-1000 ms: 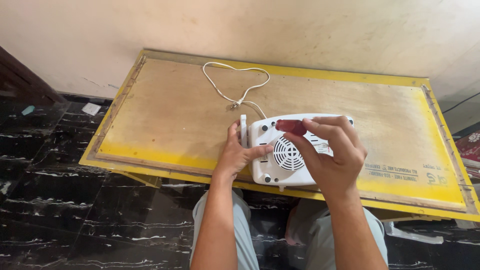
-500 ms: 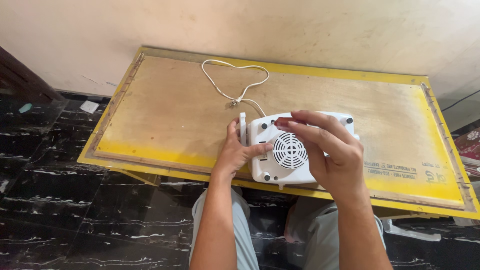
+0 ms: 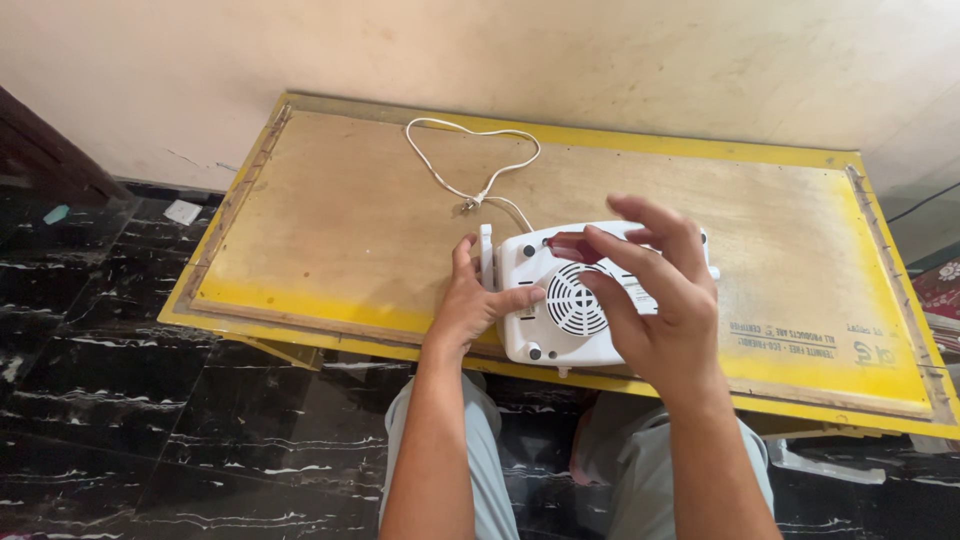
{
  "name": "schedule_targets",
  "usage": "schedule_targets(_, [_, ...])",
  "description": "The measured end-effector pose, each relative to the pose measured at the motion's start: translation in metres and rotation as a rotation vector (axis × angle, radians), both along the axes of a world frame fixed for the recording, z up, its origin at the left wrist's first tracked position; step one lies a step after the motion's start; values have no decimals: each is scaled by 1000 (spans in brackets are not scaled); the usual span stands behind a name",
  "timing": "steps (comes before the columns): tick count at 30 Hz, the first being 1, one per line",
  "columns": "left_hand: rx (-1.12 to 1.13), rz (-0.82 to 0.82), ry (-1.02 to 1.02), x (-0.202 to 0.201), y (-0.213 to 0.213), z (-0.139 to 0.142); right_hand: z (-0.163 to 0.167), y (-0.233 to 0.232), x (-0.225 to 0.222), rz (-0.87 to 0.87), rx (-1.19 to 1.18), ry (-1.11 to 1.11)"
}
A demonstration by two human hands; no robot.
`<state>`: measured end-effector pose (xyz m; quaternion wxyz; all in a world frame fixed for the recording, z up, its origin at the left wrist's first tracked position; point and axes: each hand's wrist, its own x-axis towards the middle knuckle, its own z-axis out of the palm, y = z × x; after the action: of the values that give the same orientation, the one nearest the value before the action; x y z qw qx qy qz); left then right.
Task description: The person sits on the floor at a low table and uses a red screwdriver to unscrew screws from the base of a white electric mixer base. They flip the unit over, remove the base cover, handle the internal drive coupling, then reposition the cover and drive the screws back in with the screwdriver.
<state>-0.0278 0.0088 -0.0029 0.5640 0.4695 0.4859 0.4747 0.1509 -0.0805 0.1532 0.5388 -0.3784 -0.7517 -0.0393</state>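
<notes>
white plastic appliance [image 3: 560,310], round vent grille facing up, is lying at the near edge of the yellow-rimmed plywood board [image 3: 330,210]. my left hand [image 3: 478,302] is gripping its left side, thumb pressing on the casing. my right hand [image 3: 655,300] is hovering over it, fingers spread, pinching a small dark red piece [image 3: 572,246]; the white cord [image 3: 470,165] is looping away toward the wall.

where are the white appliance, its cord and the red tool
white appliance [image 3: 560,345]: head view, lower casing below the round vent.
cord [image 3: 470,130]: head view, top of the loop.
red tool [image 3: 572,247]: head view, red handle by right-hand fingertips.
</notes>
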Motion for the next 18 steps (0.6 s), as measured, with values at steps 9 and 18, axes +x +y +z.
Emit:
schedule_targets(9, [49, -17, -65, 0, -1, -3, 1, -3, 4, 165, -175, 29])
schedule_targets(18, [61, 7, -24, 0, -4, 1, -15, 4, -3, 46, -27, 165])
